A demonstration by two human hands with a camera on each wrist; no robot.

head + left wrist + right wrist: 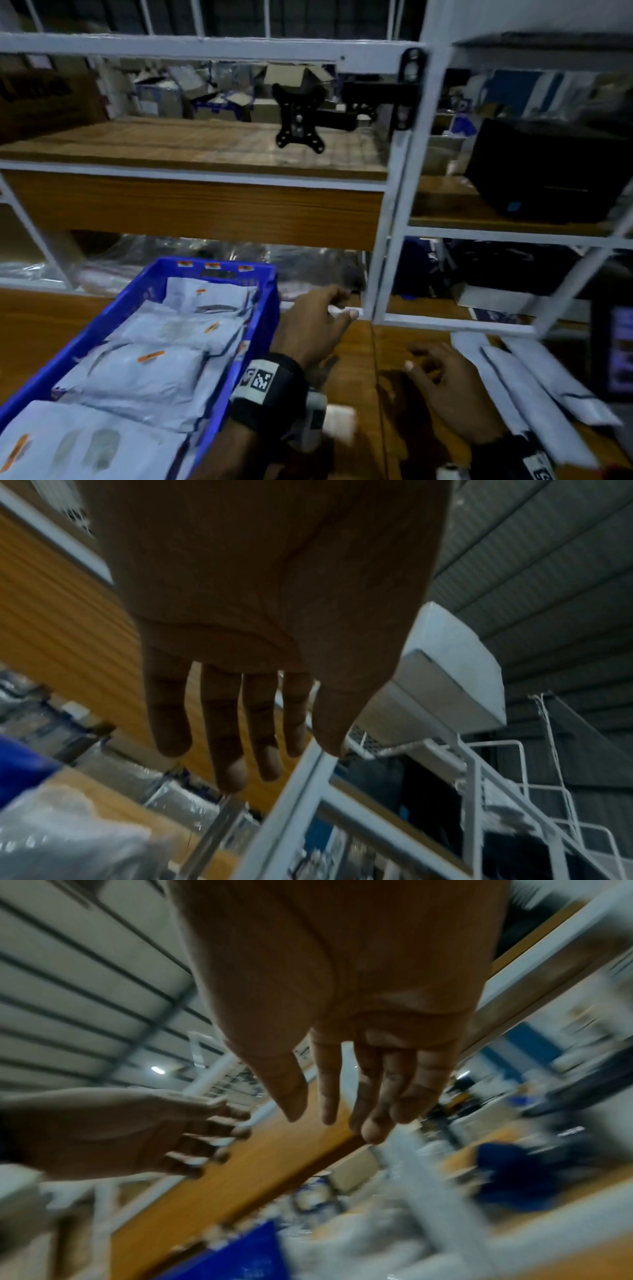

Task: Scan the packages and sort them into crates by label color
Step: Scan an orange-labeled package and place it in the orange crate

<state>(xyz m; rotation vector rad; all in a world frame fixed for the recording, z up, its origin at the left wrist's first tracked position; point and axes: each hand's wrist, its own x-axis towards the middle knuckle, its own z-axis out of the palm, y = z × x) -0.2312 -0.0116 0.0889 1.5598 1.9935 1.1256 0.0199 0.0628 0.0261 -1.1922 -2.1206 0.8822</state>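
Note:
A blue crate [260, 329] sits at the lower left of the wooden table, filled with several grey-white mailer packages [137, 380] that carry orange labels. More white packages [534, 380] lie on the table at the right. My left hand [322, 325] hovers just right of the crate, fingers straight and spread, holding nothing; the left wrist view shows its bare palm [260, 615]. My right hand [445, 380] hangs over the table between the crate and the right-hand packages, fingers relaxed and holding nothing, as the right wrist view [342, 1042] confirms.
A white metal shelf frame [394, 192] rises behind the table, with a wooden shelf [191, 144] and a black monitor bracket [301, 120] above. A black box [548, 168] sits on the right shelf. A dark screen [616, 346] stands at the far right edge.

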